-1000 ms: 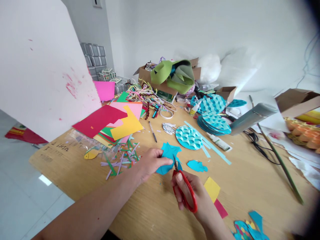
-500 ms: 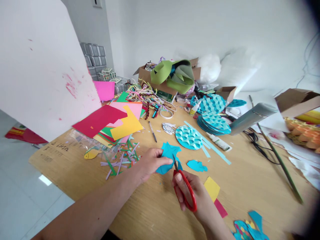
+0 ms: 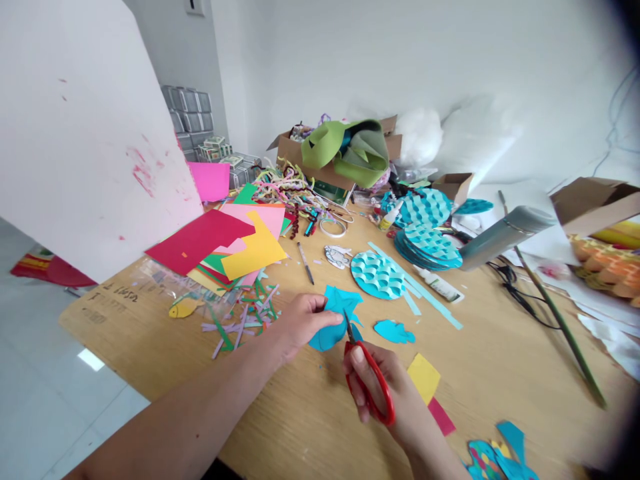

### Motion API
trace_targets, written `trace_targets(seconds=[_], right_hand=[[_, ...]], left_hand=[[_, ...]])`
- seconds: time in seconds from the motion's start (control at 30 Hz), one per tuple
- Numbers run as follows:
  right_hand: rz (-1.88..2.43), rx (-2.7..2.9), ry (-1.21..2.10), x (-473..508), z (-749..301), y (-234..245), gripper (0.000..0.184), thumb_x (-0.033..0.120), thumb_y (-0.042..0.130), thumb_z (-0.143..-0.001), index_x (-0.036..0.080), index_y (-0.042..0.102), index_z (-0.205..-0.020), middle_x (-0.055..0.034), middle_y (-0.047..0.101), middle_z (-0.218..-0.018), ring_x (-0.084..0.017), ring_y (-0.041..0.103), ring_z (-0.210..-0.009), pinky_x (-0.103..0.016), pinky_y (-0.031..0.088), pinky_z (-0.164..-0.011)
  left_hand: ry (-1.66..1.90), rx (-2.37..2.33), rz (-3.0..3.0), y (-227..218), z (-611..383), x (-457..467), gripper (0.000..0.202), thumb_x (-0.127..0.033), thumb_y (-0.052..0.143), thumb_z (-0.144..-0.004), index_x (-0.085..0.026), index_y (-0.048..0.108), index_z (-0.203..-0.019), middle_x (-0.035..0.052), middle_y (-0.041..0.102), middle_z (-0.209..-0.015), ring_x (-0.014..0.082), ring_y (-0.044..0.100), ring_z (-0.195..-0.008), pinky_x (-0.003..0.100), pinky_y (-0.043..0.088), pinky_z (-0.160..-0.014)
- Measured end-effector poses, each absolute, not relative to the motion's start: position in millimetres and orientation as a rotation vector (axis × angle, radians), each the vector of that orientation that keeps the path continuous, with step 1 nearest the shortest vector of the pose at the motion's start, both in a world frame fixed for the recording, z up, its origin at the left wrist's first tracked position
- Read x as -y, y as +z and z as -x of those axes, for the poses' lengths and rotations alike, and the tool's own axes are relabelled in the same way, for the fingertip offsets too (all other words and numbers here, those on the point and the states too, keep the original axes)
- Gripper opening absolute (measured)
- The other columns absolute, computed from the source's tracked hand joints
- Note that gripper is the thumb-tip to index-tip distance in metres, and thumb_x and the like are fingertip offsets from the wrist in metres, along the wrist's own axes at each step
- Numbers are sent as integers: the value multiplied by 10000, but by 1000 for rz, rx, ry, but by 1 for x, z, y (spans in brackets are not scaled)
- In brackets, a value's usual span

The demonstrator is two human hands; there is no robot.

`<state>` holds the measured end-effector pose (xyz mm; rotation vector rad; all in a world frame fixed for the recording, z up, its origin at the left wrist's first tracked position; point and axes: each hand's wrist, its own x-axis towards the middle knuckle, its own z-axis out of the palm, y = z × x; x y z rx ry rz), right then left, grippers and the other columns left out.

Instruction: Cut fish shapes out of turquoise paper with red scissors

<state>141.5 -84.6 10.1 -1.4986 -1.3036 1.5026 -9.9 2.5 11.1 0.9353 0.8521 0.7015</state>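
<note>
My left hand [image 3: 300,320] pinches a piece of blue paper [image 3: 334,317] just above the wooden table [image 3: 500,360]. My right hand [image 3: 387,390] grips red-handled scissors [image 3: 370,380], whose blades meet the right edge of that blue paper. A small blue cut-out shape [image 3: 394,331] lies on the table just right of the scissors' tips. A yellow paper piece [image 3: 424,377] and a red piece [image 3: 441,417] lie beside my right wrist.
Coloured paper sheets [image 3: 225,243] and paper strips [image 3: 240,317] lie at left, beside a large white board [image 3: 85,140]. Blue scalloped discs [image 3: 377,275], a glue bottle [image 3: 440,285], a pen [image 3: 305,262], a grey flask [image 3: 503,237] and cardboard boxes [image 3: 590,200] crowd the far side.
The blue paper has turned slightly in my left hand, and the scissors have shifted a little along its edge. Everything else is as before.
</note>
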Motion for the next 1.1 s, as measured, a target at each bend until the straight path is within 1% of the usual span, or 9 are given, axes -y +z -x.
trace_targets(seconds=[0.17, 0.4, 0.57, 0.77, 0.97, 1.1], right_hand=[[1482, 1307, 1517, 84, -141, 12, 549, 692, 459, -863, 166, 525, -722, 64, 482, -423, -59, 423, -314, -187, 295, -385], [1507, 1305, 1498, 84, -140, 12, 556, 691, 449, -869, 160, 528, -722, 67, 471, -395, -48, 397, -297, -184, 252, -382], [1509, 1300, 1498, 84, -140, 10, 566, 702, 453, -859, 158, 532, -724, 65, 477, -391, -47, 401, -288, -180, 237, -371], [1498, 1291, 1517, 85, -140, 10, 556, 696, 463, -860, 162, 532, -721, 67, 476, -385, -45, 393, -286, -177, 242, -365], [1472, 1288, 1536, 84, -141, 9, 564, 705, 466, -852, 160, 542, -730, 61, 490, -406, -53, 418, -295, -179, 256, -361], [1476, 1276, 1532, 83, -141, 7, 588, 723, 451, -844, 155, 556, -737, 55, 496, -405, -58, 427, -290, -174, 254, -347]], left_hand=[[703, -842, -930, 11, 10, -3, 259, -333, 733, -582, -124, 677, -723, -8, 615, -637, 87, 485, -554, 232, 372, -577], [705, -845, -899, 11, 9, -2, 271, -337, 746, -562, -126, 682, -720, -2, 623, -645, 89, 494, -550, 231, 374, -572], [704, -849, -922, 11, 9, -2, 275, -352, 737, -583, -133, 685, -740, -8, 615, -650, 90, 486, -554, 229, 358, -562], [743, -865, -971, 6, 9, -4, 273, -369, 713, -617, -138, 662, -753, -5, 598, -667, 105, 493, -587, 244, 371, -587], [717, -890, -994, 7, 9, -4, 294, -391, 717, -597, -139, 652, -733, -15, 573, -634, 103, 474, -569, 246, 363, -577], [711, -884, -1004, 9, 9, -2, 280, -391, 717, -594, -145, 644, -707, -9, 589, -649, 119, 510, -603, 253, 383, -600]])
